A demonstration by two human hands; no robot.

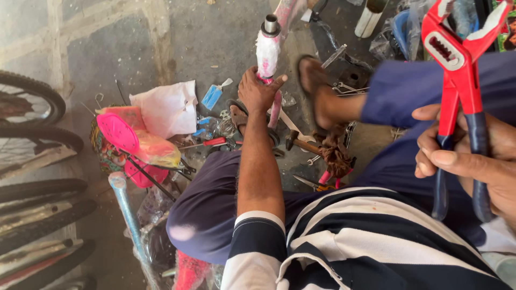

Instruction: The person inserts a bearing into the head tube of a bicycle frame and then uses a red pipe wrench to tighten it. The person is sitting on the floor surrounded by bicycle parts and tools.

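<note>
My left hand (258,90) grips a pink bicycle frame tube (267,53) wrapped in white plastic, with a bare metal end at its top. My right hand (475,156) is raised close to the camera at the right edge and holds large red pliers (457,64) by their dark blue handles, jaws apart and pointing up. I sit low in dark blue trousers and a striped shirt. My sandalled feet (317,91) rest on the ground on either side of the frame.
A hammer (303,144), a red-handled screwdriver (212,142), a brown rag (336,153) and small parts lie on the concrete floor. A pink plastic-wrapped bicycle seat (134,142) and white paper (166,107) sit at left. Bicycle tyres (32,107) line the left edge.
</note>
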